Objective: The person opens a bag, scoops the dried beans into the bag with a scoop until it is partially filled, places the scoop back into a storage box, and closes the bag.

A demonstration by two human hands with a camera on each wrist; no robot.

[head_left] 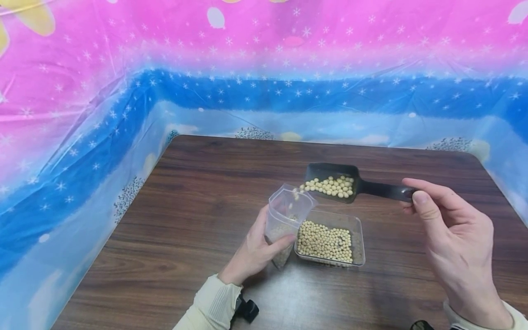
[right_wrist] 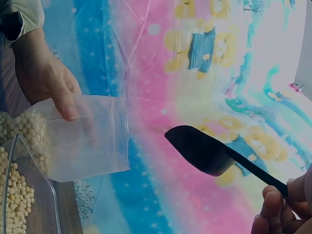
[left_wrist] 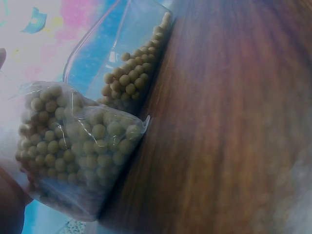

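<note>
My left hand (head_left: 252, 251) grips a clear zip bag (head_left: 290, 206) by its side, its mouth spread and facing up. Round beige beans fill the bottom of the bag (left_wrist: 73, 146), as the left wrist view shows up close. My right hand (head_left: 459, 240) pinches the end of a black scoop's handle (head_left: 383, 189) between thumb and fingers. The scoop carries a layer of beans (head_left: 340, 185), and its front lip is right at the bag's mouth. A few beans are dropping inside the bag. In the right wrist view the scoop (right_wrist: 202, 151) shows its dark underside.
A clear rectangular box (head_left: 358, 238) with more beans stands on the dark wooden table (head_left: 198, 192), below the scoop and beside the bag. A pink and blue patterned cloth (head_left: 255, 87) hangs around the table's far and left edges.
</note>
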